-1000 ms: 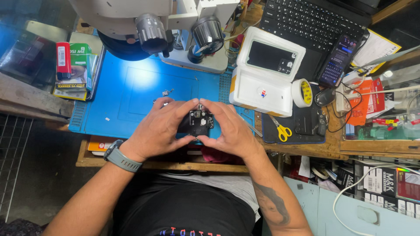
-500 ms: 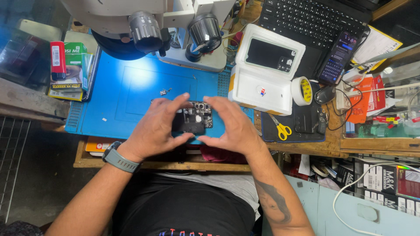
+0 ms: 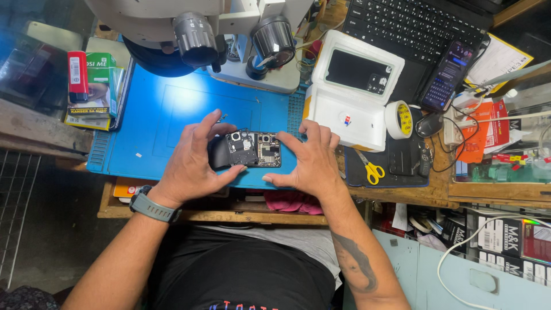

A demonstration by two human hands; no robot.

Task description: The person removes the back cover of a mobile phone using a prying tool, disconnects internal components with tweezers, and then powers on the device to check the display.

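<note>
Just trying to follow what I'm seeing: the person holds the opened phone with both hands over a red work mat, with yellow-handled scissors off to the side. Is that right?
Not quite: the mat is blue, not red, as the head view shows. The rest holds: the left hand and right hand hold the opened phone over it, and the yellow-handled scissors lie off to the side.

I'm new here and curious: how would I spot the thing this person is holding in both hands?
Find the bright blue mat under the microscope. At its near edge, the left hand and right hand grip the ends of an opened phone. Unlike the intact phones on the white box and laptop, its dark circuit boards and camera modules are exposed.
</note>
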